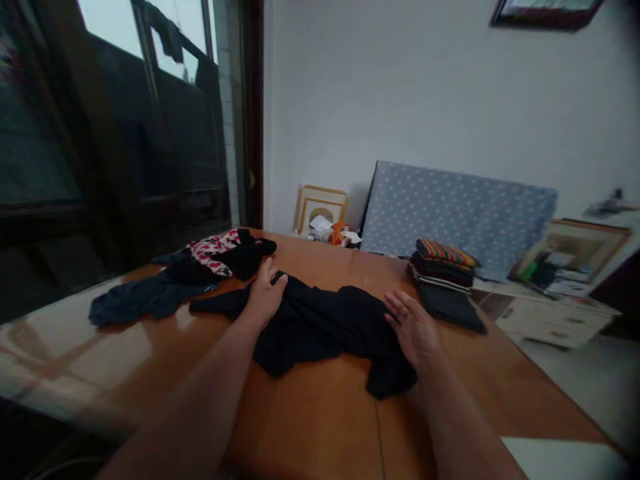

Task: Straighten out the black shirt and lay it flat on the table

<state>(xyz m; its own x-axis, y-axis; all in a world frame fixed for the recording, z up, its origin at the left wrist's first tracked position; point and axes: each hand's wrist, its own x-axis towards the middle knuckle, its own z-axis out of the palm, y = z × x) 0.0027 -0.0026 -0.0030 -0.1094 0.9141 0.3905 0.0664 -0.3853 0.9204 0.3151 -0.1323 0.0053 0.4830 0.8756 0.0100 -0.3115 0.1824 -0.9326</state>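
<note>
- A dark blue garment (135, 298) lies crumpled on the bench (320, 427), well to the left of the left hand, at the bench's near-left edge.
- A red-and-white patterned cloth (213, 250) sits just beyond and to the left of the left hand, with a small black piece (247, 257) bunched on top of it.
- The left hand (266, 293) rests palm down on the left end of the black garment (325, 327), fingers curled over a fold of the fabric near its far edge; whether it pinches the cloth or only presses it, I cannot tell.
- The black garment lies spread and wrinkled across the wooden bench between the two hands, one loose corner trailing toward the near side below the right hand.
- Far beyond the gap between the hands, at the wall, stand a pale picture frame (320, 205) and some crumpled white and orange bits (333, 232).
- The right hand (413, 325) is open and flat, fingers together and stretched out, lying on the right end of the black garment; it holds nothing.
- Just beyond and to the right of the right hand is a stack of folded clothes (443, 270), a striped piece on top, with a dark folded piece (450, 307) lying beside it nearer the hand.
- Behind that stack leans a blue dotted panel (460, 210) against the wall.
</note>
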